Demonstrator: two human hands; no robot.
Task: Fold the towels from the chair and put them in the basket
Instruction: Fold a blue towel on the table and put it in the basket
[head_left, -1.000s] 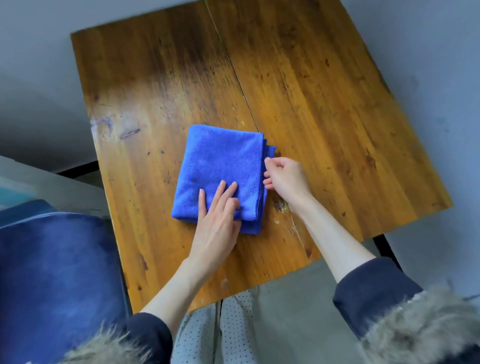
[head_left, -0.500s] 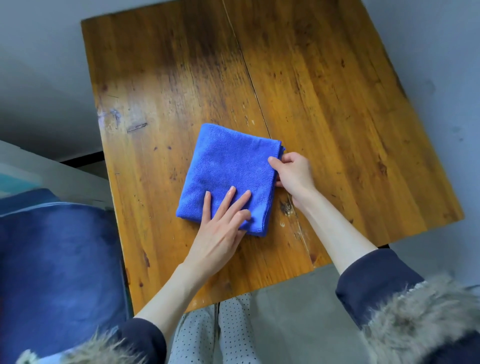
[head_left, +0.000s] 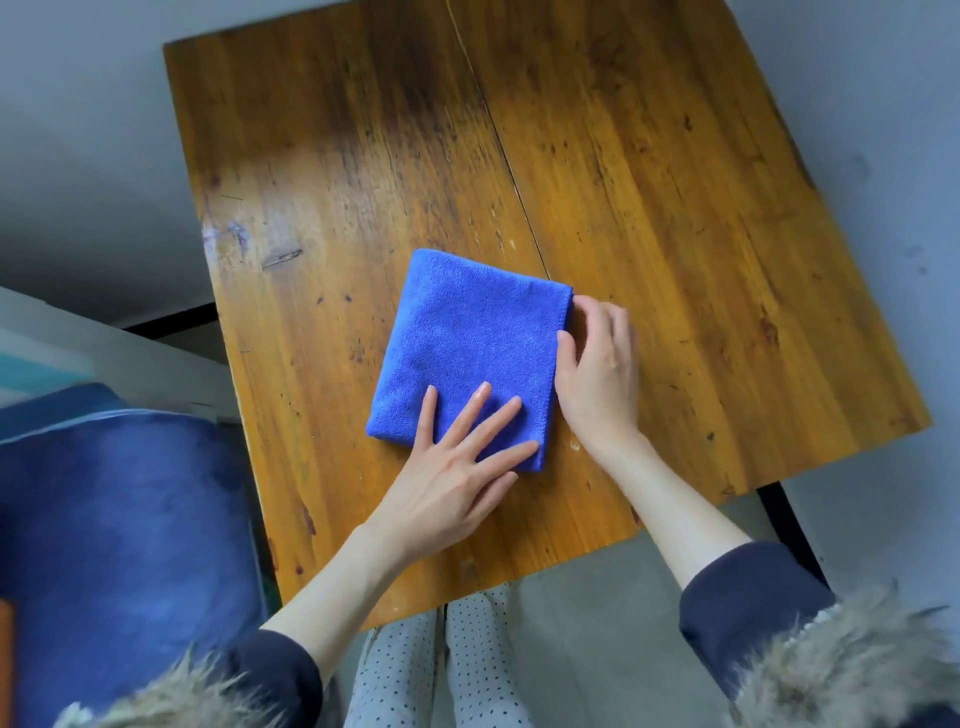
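Head view: a folded blue towel (head_left: 470, 348) lies flat near the middle of the wooden tabletop (head_left: 675, 208). The left hand (head_left: 452, 478) presses its near edge with straight, spread fingers. The right hand (head_left: 597, 374) curls round its right edge.

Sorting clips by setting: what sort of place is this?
Probably a home or simple indoor room: a worn wooden table on a plain grey floor, a blue upholstered seat beside it, and a folded blue towel under both hands.
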